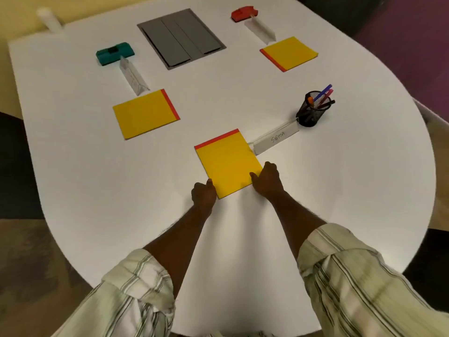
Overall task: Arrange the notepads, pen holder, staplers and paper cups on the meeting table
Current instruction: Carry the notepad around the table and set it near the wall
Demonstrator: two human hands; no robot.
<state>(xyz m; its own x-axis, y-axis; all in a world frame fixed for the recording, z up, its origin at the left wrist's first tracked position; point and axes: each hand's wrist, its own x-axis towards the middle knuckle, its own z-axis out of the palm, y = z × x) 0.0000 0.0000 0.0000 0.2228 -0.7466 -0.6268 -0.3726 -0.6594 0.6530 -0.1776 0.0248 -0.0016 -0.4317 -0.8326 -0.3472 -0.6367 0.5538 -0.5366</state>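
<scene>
Yellow notepad [227, 162] with a red top strip lies flat on the white tabletop [85, 166], and both hands are on its near edge: left hand [203, 194] curled at the near left corner, thumb on the paper, right hand [267, 180] pinching the near right corner. Just beside it sits a name card [275, 139] reading SIGMA, with the black mesh pen holder [311, 113] at its far end. Two more notepads [145, 114] [289, 53] lie farther out, with a teal stapler [114, 53] and a red stapler [244, 13] beyond them.
</scene>
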